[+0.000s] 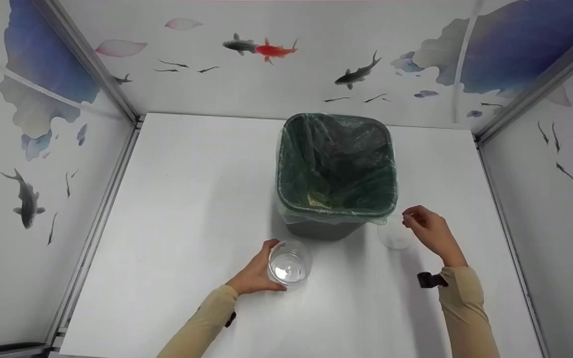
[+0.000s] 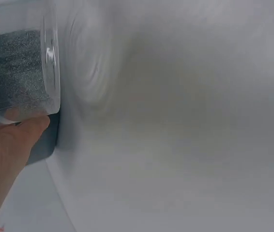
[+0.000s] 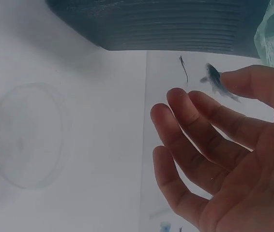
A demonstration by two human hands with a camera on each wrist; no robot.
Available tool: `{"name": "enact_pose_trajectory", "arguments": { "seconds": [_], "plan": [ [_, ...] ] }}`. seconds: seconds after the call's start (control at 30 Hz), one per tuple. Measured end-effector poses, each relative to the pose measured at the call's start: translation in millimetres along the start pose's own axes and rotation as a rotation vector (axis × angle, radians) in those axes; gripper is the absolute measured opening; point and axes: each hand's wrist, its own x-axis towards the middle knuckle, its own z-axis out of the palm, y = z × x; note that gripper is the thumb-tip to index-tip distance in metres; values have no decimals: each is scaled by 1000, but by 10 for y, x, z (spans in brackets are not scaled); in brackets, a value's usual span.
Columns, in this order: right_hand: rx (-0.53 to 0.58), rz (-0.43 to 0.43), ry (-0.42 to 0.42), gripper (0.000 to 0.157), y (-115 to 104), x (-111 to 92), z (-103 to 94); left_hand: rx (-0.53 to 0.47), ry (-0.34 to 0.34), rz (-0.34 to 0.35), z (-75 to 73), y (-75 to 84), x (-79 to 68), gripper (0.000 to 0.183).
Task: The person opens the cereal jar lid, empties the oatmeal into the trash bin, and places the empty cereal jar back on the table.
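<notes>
My left hand (image 1: 254,272) grips a clear plastic tub (image 1: 291,262) by its side, fingers and thumb curled round it, in front of the bin. In the left wrist view the tub (image 2: 18,67) is see-through, with the thumb along its wall and its rounded edge close over the white surface. My right hand (image 1: 430,231) hovers beside the bin's right front corner. Nothing lies in its loosely bent fingers (image 3: 183,113), seen in the right wrist view. Just left of that hand, a clear round lid (image 1: 393,238) lies flat on the table.
A dark grey bin (image 1: 324,229) stands at the back middle, lined with a thin green bag (image 1: 336,209) folded over its rim. Something yellowish (image 1: 319,200) shows inside. White panels (image 1: 291,89) painted with fish enclose the white table (image 1: 182,199) at the back and sides.
</notes>
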Motion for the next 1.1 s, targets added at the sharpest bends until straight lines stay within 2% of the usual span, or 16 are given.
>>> {"name": "enact_pose_trajectory", "arguments": {
  "seconds": [0.2, 0.3, 0.47, 0.7, 0.87, 1.1],
  "plan": [
    [2, 4, 33, 30, -54, 13, -64, 34, -66, 68, 236, 1, 247, 109],
    [4, -14, 34, 31, -71, 26, -82, 82, -98, 98, 330, -14, 349, 108],
    [-4, -30, 27, 32, -108, 51, -84, 137, -148, 100, 449, -42, 449, 108],
    [9, -107, 62, 37, -191, 141, -104, 139, -136, 92, 517, -61, 539, 107],
    [-30, -138, 94, 40, -248, 208, -162, 161, -140, 74, 546, -39, 569, 109],
    [-111, -158, 114, 43, -302, 256, -267, 235, -171, 9, 537, -33, 512, 113]
  ]
}}
